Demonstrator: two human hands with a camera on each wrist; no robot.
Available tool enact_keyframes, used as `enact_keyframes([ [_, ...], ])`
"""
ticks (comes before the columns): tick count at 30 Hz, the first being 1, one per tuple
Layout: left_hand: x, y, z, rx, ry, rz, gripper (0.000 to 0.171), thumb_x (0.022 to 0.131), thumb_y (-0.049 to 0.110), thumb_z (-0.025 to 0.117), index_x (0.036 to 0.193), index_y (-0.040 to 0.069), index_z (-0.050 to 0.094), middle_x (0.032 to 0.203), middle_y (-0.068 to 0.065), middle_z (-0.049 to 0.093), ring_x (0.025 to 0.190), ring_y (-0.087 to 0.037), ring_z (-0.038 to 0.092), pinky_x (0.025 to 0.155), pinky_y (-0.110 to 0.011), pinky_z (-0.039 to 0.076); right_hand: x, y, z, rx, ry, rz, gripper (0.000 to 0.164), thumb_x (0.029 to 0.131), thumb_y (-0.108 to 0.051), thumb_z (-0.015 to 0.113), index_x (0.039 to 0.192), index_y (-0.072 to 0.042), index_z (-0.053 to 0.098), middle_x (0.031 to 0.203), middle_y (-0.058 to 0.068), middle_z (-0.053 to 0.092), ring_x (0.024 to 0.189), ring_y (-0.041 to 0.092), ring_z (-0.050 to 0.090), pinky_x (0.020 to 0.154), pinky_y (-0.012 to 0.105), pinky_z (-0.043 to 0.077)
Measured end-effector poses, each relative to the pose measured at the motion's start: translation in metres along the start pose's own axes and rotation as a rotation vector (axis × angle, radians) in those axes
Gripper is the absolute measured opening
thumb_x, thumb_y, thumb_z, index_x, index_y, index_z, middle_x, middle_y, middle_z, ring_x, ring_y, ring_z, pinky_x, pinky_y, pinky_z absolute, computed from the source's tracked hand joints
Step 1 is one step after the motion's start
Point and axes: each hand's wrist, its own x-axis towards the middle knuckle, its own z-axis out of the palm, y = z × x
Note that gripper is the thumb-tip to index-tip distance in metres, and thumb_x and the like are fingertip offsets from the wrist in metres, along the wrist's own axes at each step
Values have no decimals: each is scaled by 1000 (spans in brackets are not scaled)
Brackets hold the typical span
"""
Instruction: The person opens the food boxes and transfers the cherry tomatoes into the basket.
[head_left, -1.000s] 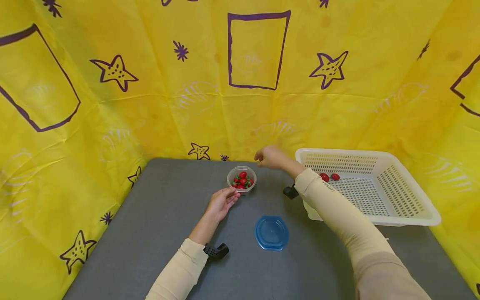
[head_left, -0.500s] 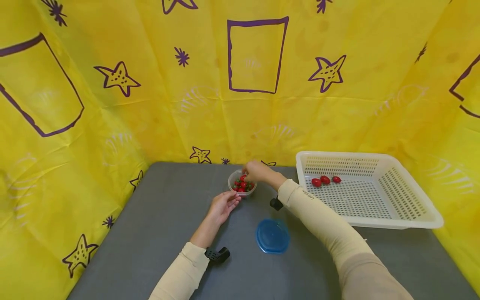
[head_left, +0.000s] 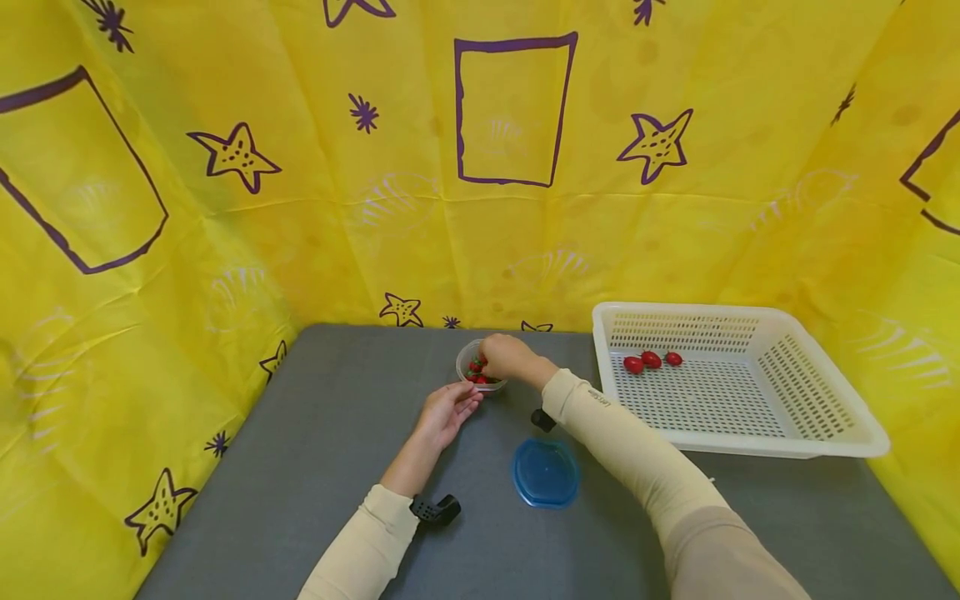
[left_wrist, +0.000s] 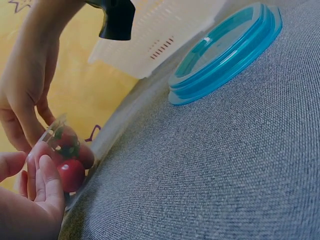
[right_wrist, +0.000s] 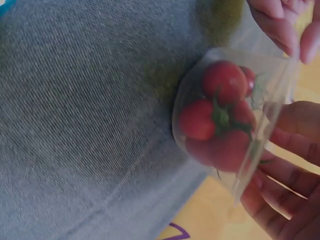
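Note:
A clear plastic container (head_left: 465, 367) stands on the grey table, with several cherry tomatoes (right_wrist: 197, 120) inside, some with green stems. At its near rim, my left hand (head_left: 446, 412) pinches the edge between thumb and fingers. My right hand (head_left: 513, 358) reaches over the container from the right, fingers dipping inside the rim. In the right wrist view its fingers (right_wrist: 290, 122) are spread at the rim, close to the tomatoes; I cannot tell if they hold one. A blue lid (head_left: 546, 473) lies on the table in front of the container.
To the right stands a white perforated basket (head_left: 817, 442), with 3 red tomatoes (head_left: 651, 359) in its far left corner. A yellow patterned cloth (head_left: 510, 242) closes off the back and sides of the table.
My right hand has swung left from beside the basket and lowered into the container. Its sleeve no longer covers the basket's corner. The left hand keeps its place at the rim.

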Motion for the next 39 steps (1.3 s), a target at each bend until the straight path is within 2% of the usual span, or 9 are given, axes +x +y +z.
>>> enact_keyframes([
  [3, -1, 0, 0, -1, -10, -3, 8, 96, 7, 56, 89, 5, 60, 74, 1, 67, 71, -10, 67, 70, -22, 55, 0, -3, 3, -37, 10, 12, 18, 84, -9, 66, 68, -12, 59, 63, -1, 46, 63, 16, 42, 57, 27, 35],
  [7, -1, 2, 0, 5, -13, -7, 11, 97, 7, 55, 88, 6, 60, 75, 1, 67, 72, -10, 67, 70, -22, 55, 0, -6, 7, -75, 16, 30, 4, 84, -11, 70, 82, -8, 69, 76, 4, 61, 71, 19, 53, 65, 32, 48],
  [11, -2, 3, 1, 9, -9, -5, 9, 97, 9, 56, 90, 5, 61, 76, 0, 68, 73, -10, 68, 70, -21, 55, -1, -9, 8, -94, 19, 48, 11, 84, -13, 71, 93, -6, 72, 88, 8, 69, 78, 22, 59, 74, 37, 55],
  [17, 0, 4, 2, 12, 5, 2, 8, 97, 8, 56, 94, 2, 61, 76, 1, 67, 73, -9, 67, 70, -21, 55, -1, -13, 9, -107, 48, 64, 10, 84, -11, 70, 92, -6, 72, 90, 9, 70, 81, 23, 62, 76, 38, 56],
  [24, -2, 1, 1, 6, 10, -4, 9, 97, 8, 56, 90, 4, 61, 75, 0, 67, 72, -10, 67, 69, -21, 55, -2, -12, 15, -132, 78, 54, 11, 82, -11, 73, 92, -6, 72, 89, 9, 71, 83, 24, 64, 78, 37, 56],
  [31, -1, 1, 0, 0, 6, -6, 10, 96, 8, 57, 88, 6, 62, 75, 0, 68, 72, -10, 67, 69, -21, 55, -2, -10, 13, -87, 83, 49, 11, 81, -9, 72, 91, -5, 73, 86, 9, 71, 80, 24, 62, 78, 36, 55],
  [36, -1, 1, 0, -5, 0, 1, 7, 96, 7, 57, 91, 4, 61, 76, 0, 68, 72, -10, 67, 69, -21, 55, -2, -9, 9, -49, 87, 30, 3, 81, -6, 70, 82, -5, 72, 77, 6, 68, 71, 21, 57, 69, 32, 52],
  [39, 0, 0, 0, -2, 1, 1, 6, 96, 7, 57, 95, 2, 60, 76, 0, 67, 72, -10, 67, 70, -21, 55, -1, -8, 7, -26, 88, 23, 4, 80, -6, 69, 77, -6, 71, 71, 6, 65, 65, 18, 51, 60, 28, 45],
])
